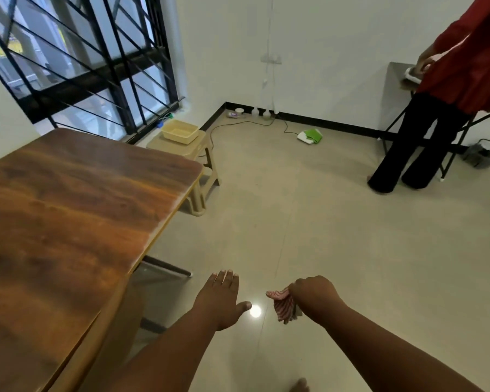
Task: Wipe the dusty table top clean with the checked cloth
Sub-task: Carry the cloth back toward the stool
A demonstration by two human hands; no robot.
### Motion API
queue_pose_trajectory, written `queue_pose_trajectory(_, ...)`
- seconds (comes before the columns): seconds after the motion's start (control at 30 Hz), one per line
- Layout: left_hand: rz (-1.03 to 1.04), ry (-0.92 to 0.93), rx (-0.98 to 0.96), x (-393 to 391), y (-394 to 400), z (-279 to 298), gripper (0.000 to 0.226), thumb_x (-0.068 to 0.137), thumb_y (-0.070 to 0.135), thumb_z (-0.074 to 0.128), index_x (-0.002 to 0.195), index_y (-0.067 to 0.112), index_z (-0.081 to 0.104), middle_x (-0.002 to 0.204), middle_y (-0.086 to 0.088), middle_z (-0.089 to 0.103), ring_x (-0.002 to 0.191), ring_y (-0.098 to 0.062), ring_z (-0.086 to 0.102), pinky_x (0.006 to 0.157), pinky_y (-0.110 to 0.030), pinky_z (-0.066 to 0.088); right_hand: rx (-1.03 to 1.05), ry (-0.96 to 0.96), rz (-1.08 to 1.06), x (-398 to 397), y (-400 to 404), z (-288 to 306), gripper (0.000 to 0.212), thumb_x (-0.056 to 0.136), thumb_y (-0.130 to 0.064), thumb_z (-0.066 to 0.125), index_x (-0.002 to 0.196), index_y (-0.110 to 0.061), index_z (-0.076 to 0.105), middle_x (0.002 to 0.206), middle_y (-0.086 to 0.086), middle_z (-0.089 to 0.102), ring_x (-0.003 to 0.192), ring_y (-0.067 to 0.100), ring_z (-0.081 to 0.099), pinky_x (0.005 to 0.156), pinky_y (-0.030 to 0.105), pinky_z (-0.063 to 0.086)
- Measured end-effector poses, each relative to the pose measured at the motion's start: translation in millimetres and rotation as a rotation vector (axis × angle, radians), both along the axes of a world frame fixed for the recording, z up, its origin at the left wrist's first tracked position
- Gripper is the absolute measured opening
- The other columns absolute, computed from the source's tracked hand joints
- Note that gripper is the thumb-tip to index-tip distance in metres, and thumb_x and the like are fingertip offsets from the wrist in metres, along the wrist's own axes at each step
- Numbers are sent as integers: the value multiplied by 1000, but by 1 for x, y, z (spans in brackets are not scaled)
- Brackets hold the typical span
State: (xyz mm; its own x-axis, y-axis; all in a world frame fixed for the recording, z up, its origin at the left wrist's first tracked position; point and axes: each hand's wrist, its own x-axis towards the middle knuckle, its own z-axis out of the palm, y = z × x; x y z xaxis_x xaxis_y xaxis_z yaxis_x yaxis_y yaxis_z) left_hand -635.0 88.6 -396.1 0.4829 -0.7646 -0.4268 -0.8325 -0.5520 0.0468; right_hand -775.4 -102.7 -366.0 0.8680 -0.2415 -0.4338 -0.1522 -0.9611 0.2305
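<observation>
The right hand (313, 297) is closed in a grip on the bunched checked cloth (283, 305), held over the floor (323, 222), apart from the table (68, 207). The left hand (222, 299) is flat, fingers spread, holding nothing.

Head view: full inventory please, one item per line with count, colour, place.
Brown wooden table top: 1, reddish brown, left, nothing on it.
Beige plastic stool: 1, beige, beyond the table's far corner.
Cream plastic tub: 1, cream, on the stool.
Black barred window: 1, black frame, upper left.
Green and white object: 1, on the floor by the far wall; a dark cable runs to it.
Grey folding table: 1, grey top, black legs, upper right.
Second person in red top: 1, red top, black trousers, at the grey table.
Red and white checked cloth: 1, bunched in the right hand.
Left hand: open, empty, above the floor.
Right hand: closed on the cloth.
</observation>
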Motion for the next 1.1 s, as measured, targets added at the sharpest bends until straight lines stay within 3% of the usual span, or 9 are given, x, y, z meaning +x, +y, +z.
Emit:
queue_pose_trajectory(0.33, -43, -23, 98, 86, -133, -12, 81, 97, 62, 18, 152, 7, -3, 161, -14, -5, 148, -27, -7, 119, -40, -6, 72, -46, 47, 103, -132, -20, 17, 83, -8, 57, 97, -16, 61, 98, 4, 67, 86, 28, 64, 67, 30, 35)
queue_pose_trajectory(0.47, 47, -27, 114, 123, -186, -7, 81, 97, 61, 19, 152, 6, -3, 161, -14, -4, 148, -27, -7, 119, -41, -6, 73, -37, 137, 145, -190, -18, 17, 87, -7, 55, 103, -13, 60, 102, 6, 65, 90, 29, 64, 68, 32, 34)
queue_pose_trajectory(0.77, 45, -55, 130, 197, -254, -5, 80, 98, 60, 19, 152, 6, -3, 161, -14, -4, 147, -28, -10, 119, -41, -9, 95, 7, 182, 249, -268, -11, 19, 90, -8, 53, 107, -12, 59, 106, 6, 64, 94, 28, 63, 68, 31, 32)
queue_pose_trajectory(0.97, 11, -75, 143, 268, -290, -16, 82, 96, 63, 21, 152, 8, -4, 161, -12, -6, 147, -27, -12, 115, -43, -14, 290, 25, -69, 340, -300, -16, 18, 88, -8, 52, 103, -15, 58, 99, 3, 59, 102, 25, 60, 72, 28, 41)
queue_pose_trajectory(1.1, 4, -84, 161, 346, -309, -14, 83, 96, 64, 21, 152, 8, -4, 161, -12, -5, 147, -27, -11, 115, -43, -13, 455, -19, -241, 409, -317, -6, 25, 86, -15, 55, 109, -13, 66, 111, 7, 65, 103, 24, 61, 82, 27, 47)
